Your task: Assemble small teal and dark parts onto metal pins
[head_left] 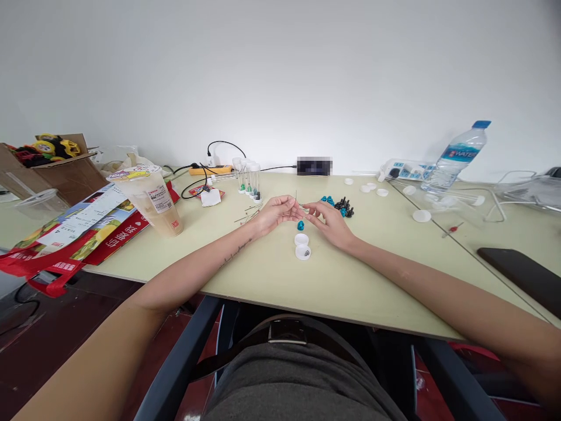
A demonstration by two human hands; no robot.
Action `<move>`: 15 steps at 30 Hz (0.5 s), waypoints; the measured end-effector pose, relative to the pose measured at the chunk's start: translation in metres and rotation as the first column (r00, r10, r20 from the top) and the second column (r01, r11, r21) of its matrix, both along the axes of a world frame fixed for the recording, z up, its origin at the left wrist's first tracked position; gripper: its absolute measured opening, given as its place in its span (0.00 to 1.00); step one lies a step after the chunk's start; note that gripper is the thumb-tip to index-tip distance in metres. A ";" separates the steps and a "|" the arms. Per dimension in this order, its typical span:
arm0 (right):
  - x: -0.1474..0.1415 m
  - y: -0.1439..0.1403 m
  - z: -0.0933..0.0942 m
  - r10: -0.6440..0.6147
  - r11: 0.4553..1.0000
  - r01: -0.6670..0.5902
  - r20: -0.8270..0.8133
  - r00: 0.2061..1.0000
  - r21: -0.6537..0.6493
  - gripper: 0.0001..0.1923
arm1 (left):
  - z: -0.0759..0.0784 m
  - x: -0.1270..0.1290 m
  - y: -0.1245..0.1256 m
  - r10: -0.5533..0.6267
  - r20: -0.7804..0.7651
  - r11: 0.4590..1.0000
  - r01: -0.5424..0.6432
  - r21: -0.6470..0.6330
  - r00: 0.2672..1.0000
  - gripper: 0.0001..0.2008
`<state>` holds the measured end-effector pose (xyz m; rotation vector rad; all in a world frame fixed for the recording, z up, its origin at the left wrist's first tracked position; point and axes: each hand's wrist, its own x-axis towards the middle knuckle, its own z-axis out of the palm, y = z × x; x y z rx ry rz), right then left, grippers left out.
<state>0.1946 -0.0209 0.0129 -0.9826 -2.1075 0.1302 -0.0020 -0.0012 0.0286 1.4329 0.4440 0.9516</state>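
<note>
In front of me over the table, my left hand (277, 214) pinches a thin rod (295, 196) that points upward from its fingertips. My right hand (329, 223) meets it from the right with fingers drawn together; anything small between them is too tiny to make out. Just below the fingertips lies a small teal piece (300, 225). Nearer to me sit two touching round white caps (301, 239), the front one with tiny dark bits inside. Behind my right hand are several teal pieces (325, 200) and black pieces (346, 206). Thin sticks (249, 215) lie beside my left hand.
Several clear tubes (249, 178) stand behind my left hand. Left are a drink cup (151, 199), a red bag (118, 242) and a cardboard box (56, 175). Right are white discs (421, 216), a water bottle (458, 156), a power strip (409, 169) and a dark phone (521, 275).
</note>
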 end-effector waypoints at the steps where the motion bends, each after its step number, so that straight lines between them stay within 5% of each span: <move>1: 0.000 -0.001 0.001 0.005 1.000 -0.005 -0.005 1.000 0.008 0.11 | 0.001 0.001 -0.002 -0.028 0.006 1.000 0.028 -0.002 1.000 0.15; 15: -0.002 -0.008 0.002 -0.002 0.991 0.006 -0.028 1.000 0.134 0.08 | 0.002 0.002 -0.006 -0.138 -0.070 0.990 0.138 0.000 0.988 0.16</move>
